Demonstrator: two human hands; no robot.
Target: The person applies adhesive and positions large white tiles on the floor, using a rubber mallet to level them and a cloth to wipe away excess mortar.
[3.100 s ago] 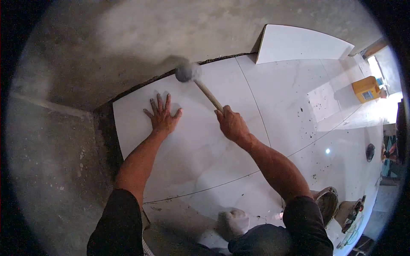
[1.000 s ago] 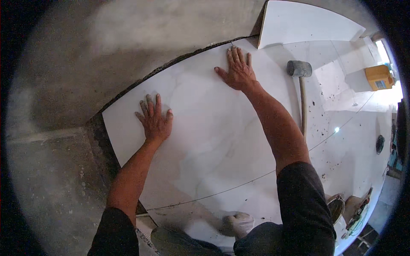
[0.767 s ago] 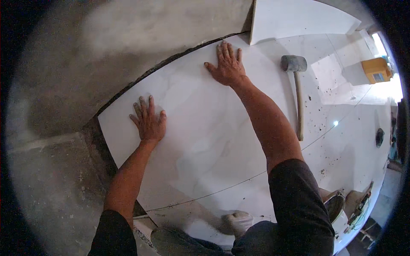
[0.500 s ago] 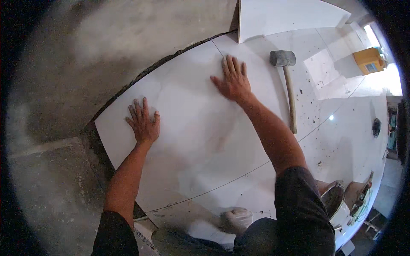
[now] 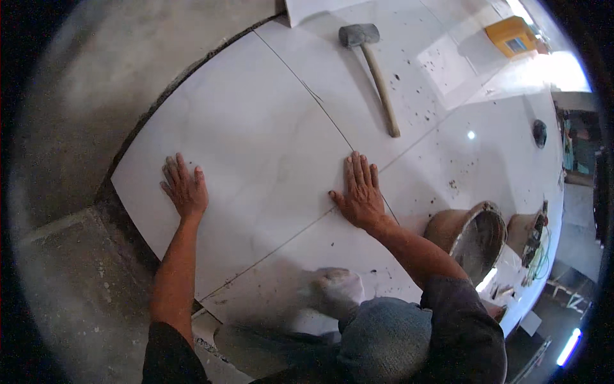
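Note:
A large white floor tile [image 5: 256, 134] lies beneath both of my hands. Spread flat near its left side, my left hand [image 5: 185, 190] holds nothing. My right hand [image 5: 361, 195] rests palm down at the tile's right corner, over the place where the joint lines cross, and its fingers are extended. Beyond that hand, a mallet with a dark head [image 5: 359, 34] and a wooden handle lies on the neighbouring tiles.
Bare grey concrete [image 5: 70, 115] borders the tile's far left edge. To the right stand a mortar-stained bucket [image 5: 473, 237] and a smaller container [image 5: 526, 233]. A yellow jug [image 5: 510, 36] is at the far right. A dark round object [image 5: 539, 133] and scattered crumbs lie on the tiles. My knee [image 5: 384, 333] is low in front.
My right hand has slid along the tile from its far edge to the near right corner. My left hand stays flat in about the same spot. The view has shifted to the right.

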